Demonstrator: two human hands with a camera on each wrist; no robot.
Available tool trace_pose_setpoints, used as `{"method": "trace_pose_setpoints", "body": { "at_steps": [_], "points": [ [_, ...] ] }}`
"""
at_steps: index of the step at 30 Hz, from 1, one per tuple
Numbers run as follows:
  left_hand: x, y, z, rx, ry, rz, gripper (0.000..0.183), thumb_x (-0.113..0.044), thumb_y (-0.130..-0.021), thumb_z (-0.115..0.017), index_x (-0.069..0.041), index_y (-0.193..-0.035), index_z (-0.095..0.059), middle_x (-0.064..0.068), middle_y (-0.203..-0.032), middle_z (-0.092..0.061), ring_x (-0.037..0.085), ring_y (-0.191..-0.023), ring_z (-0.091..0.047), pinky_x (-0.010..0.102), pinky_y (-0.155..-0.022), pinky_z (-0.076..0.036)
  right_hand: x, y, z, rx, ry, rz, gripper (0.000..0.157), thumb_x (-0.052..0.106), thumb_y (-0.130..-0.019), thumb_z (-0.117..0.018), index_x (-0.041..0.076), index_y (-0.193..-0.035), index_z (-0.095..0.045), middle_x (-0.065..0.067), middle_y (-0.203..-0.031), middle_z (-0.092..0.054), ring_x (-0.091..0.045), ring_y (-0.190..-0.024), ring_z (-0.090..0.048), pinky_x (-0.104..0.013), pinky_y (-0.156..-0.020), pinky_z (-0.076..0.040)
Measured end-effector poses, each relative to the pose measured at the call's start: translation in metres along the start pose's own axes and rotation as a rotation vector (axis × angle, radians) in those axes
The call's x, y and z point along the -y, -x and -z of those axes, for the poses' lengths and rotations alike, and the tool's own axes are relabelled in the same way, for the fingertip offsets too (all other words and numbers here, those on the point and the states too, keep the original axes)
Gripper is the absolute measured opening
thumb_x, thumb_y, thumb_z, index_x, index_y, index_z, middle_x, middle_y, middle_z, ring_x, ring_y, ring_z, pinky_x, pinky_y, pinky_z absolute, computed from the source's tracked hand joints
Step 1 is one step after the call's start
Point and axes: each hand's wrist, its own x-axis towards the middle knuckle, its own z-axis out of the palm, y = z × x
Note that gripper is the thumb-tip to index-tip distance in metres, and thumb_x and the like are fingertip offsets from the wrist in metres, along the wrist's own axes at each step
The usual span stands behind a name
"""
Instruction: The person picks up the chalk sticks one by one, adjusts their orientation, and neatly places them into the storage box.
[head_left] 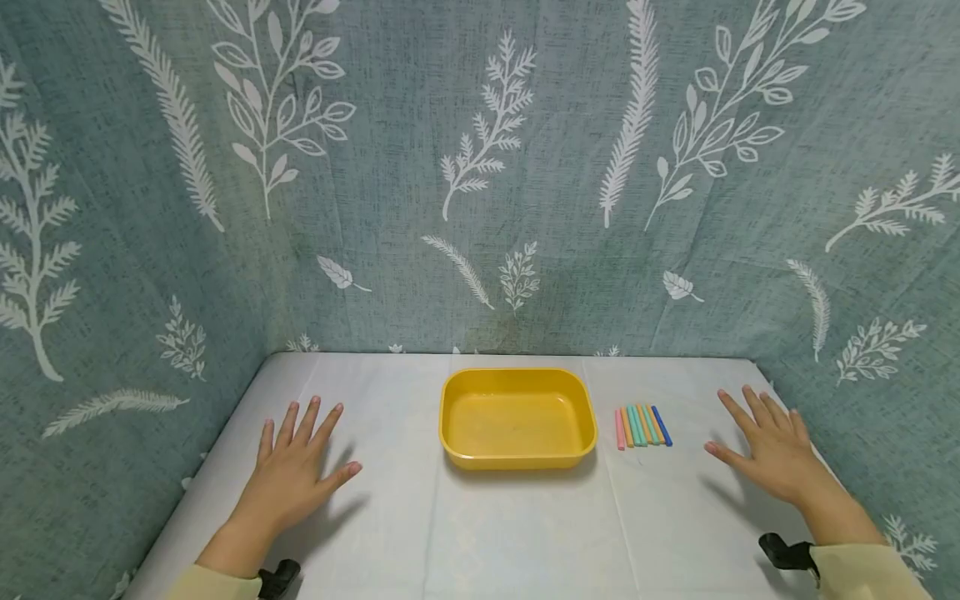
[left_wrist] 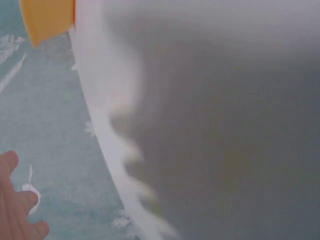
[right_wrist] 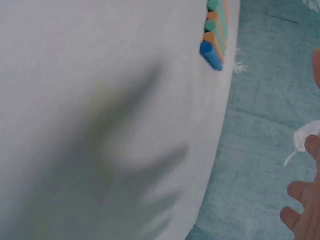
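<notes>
A yellow plastic basin (head_left: 517, 462) stands in the middle of the white-covered table; its corner also shows in the left wrist view. To its right, several chalk sticks (head_left: 641, 426) in pink, orange, green and blue lie side by side in a row. In the right wrist view the blue chalk stick (right_wrist: 211, 55) is nearest. My left hand (head_left: 288, 475), fingers spread, is over the table left of the basin and holds nothing. Right of the chalk, my right hand (head_left: 776, 454) is likewise spread and holds nothing. Both hands cast shadows on the cloth.
A white cloth (head_left: 525, 533) with fold creases covers the table. Grey-green curtain fabric (head_left: 405, 167) with white leaf prints hangs behind and along both sides, close to the table's edges. Black straps (head_left: 787, 552) sit at both wrists.
</notes>
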Motion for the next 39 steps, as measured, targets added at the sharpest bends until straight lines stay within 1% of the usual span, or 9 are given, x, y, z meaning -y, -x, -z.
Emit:
{"method": "trace_pose_setpoints", "body": {
  "at_steps": [4, 8, 13, 16, 20, 25, 27, 33, 39],
  "points": [
    [-0.009, -0.003, 0.0, 0.003, 0.026, 0.007, 0.084, -0.064, -0.084, -0.048, -0.027, -0.15, -0.01, 0.013, -0.154, -0.002, 0.035, -0.138, 0.01, 0.061, -0.105, 0.011, 0.002, -0.003, -0.001, -0.021, -0.03, -0.002, 0.082, 0.055, -0.088, -0.051, 0.027, -0.15, -0.004, -0.025, -0.15, -0.007, -0.049, -0.133, -0.006, -0.073, -0.097, 0.002],
    [-0.018, -0.006, 0.0, -0.003, 0.041, 0.009, 0.084, -0.064, -0.084, -0.048, -0.028, -0.149, -0.009, 0.012, -0.154, -0.002, 0.034, -0.138, 0.01, 0.059, -0.106, 0.012, 0.003, -0.006, 0.0, -0.018, -0.066, 0.001, 0.08, 0.052, -0.089, -0.052, 0.024, -0.15, -0.009, -0.027, -0.147, -0.014, -0.05, -0.13, -0.013, -0.072, -0.093, -0.011],
    [-0.029, -0.01, -0.001, -0.006, 0.087, -0.005, 0.083, -0.064, -0.085, -0.046, -0.028, -0.149, -0.009, 0.012, -0.154, -0.002, 0.032, -0.139, 0.01, 0.058, -0.106, 0.012, 0.006, -0.012, 0.002, -0.001, -0.108, -0.004, 0.076, 0.051, -0.09, -0.051, 0.019, -0.149, -0.015, -0.029, -0.144, -0.02, -0.053, -0.127, -0.017, -0.073, -0.089, -0.015],
    [-0.035, -0.012, -0.004, 0.001, 0.13, -0.007, 0.081, -0.061, -0.086, -0.047, -0.028, -0.149, -0.009, 0.011, -0.154, -0.002, 0.031, -0.139, 0.009, 0.056, -0.107, 0.012, 0.009, -0.016, 0.0, 0.005, -0.136, -0.01, 0.074, 0.051, -0.09, -0.05, 0.016, -0.148, -0.02, -0.03, -0.143, -0.022, -0.054, -0.125, -0.019, -0.074, -0.087, -0.017],
    [-0.043, -0.016, -0.009, -0.001, 0.195, -0.016, 0.079, -0.055, -0.088, -0.051, -0.028, -0.149, -0.01, 0.013, -0.154, -0.004, 0.035, -0.139, 0.004, 0.057, -0.108, 0.009, 0.012, -0.021, -0.005, 0.001, -0.168, -0.001, 0.071, 0.05, -0.091, -0.049, 0.011, -0.146, -0.026, -0.031, -0.141, -0.025, -0.054, -0.124, -0.021, -0.073, -0.087, -0.019],
    [-0.057, -0.022, -0.017, -0.014, 0.253, -0.037, 0.077, -0.052, -0.088, -0.053, -0.027, -0.149, -0.014, 0.014, -0.152, -0.013, 0.038, -0.138, -0.007, 0.059, -0.108, -0.001, 0.015, -0.029, -0.012, -0.011, -0.216, 0.006, 0.066, 0.047, -0.092, -0.049, 0.007, -0.142, -0.034, -0.03, -0.139, -0.03, -0.053, -0.123, -0.023, -0.072, -0.088, -0.021],
    [-0.062, -0.024, -0.02, -0.024, 0.265, -0.047, 0.076, -0.052, -0.088, -0.053, -0.027, -0.149, -0.014, 0.013, -0.152, -0.017, 0.036, -0.138, -0.011, 0.059, -0.108, -0.006, 0.016, -0.033, -0.014, -0.021, -0.246, 0.004, 0.063, 0.046, -0.093, -0.049, 0.005, -0.139, -0.038, -0.03, -0.138, -0.032, -0.053, -0.122, -0.025, -0.071, -0.089, -0.023],
    [-0.079, -0.035, -0.03, -0.059, 0.314, -0.082, 0.074, -0.049, -0.089, -0.054, -0.02, -0.148, -0.021, 0.01, -0.149, -0.026, 0.03, -0.135, -0.024, 0.056, -0.107, -0.02, 0.018, -0.043, -0.017, -0.066, -0.289, -0.012, 0.054, 0.041, -0.094, -0.049, 0.0, -0.129, -0.048, -0.027, -0.132, -0.041, -0.051, -0.118, -0.032, -0.065, -0.091, -0.029],
    [-0.097, -0.044, -0.033, -0.072, 0.387, -0.059, 0.074, -0.051, -0.088, -0.053, -0.021, -0.148, -0.021, 0.008, -0.148, -0.029, 0.03, -0.133, -0.03, 0.054, -0.105, -0.027, 0.015, -0.052, -0.022, -0.081, -0.305, -0.025, 0.055, 0.042, -0.094, -0.049, 0.0, -0.129, -0.05, -0.027, -0.127, -0.046, -0.046, -0.111, -0.042, -0.06, -0.085, -0.039]
  ]
}}
